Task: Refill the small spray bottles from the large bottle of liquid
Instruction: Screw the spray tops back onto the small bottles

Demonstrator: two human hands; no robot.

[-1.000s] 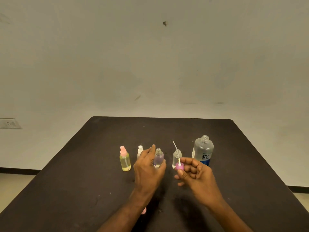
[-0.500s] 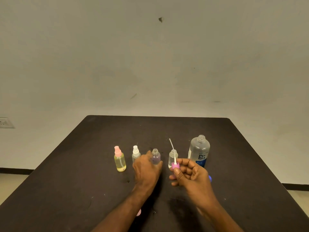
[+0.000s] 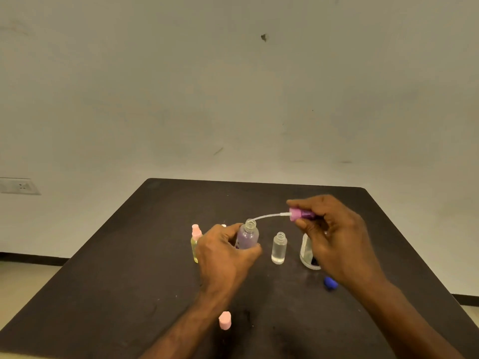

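My left hand grips a small purple-tinted bottle with an open neck, tilted slightly right. My right hand pinches a purple spray head held sideways; its white dip tube curves left with its tip at the purple bottle's mouth. A small clear bottle without a cap stands between my hands. The large bottle is mostly hidden behind my right hand. A yellow bottle with a pink sprayer stands behind my left hand.
A pink cap lies on the dark table near my left forearm. A blue cap lies beside my right wrist. A white-topped bottle peeks out behind my left hand. A wall socket is at left.
My left hand has taken hold of the purple bottle and tilted it. My right hand rose and turned the spray head sideways, bringing the tube's tip to the bottle's mouth.
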